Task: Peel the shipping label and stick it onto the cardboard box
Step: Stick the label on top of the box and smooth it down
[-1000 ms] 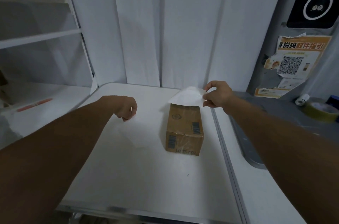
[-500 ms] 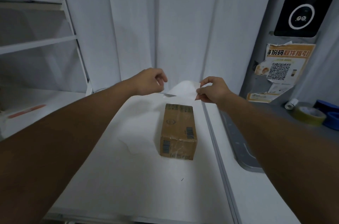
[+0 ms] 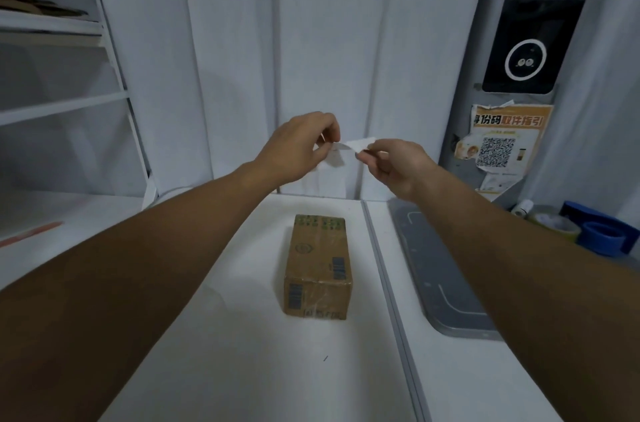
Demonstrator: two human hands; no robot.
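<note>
A brown cardboard box (image 3: 319, 266) with barcode stickers lies on the white table (image 3: 242, 352), its long side running away from me. Above and beyond it, both hands hold a small white shipping label (image 3: 349, 150) in the air in front of the white curtain. My left hand (image 3: 298, 146) pinches the label's left edge between thumb and fingers. My right hand (image 3: 391, 162) pinches its right edge. The label looks bent between the two hands; whether its backing is separating cannot be told.
A grey tray (image 3: 440, 269) lies on the table surface to the right of the box. Tape rolls (image 3: 554, 226) and a blue dispenser (image 3: 602, 234) sit at far right. White shelves (image 3: 62, 103) stand at left. A QR-code poster (image 3: 502, 144) hangs on the right wall.
My left hand rose from the table and took hold of the label's left edge. Both hands lifted the label higher above the box. The view tilted so the box sits lower in frame.
</note>
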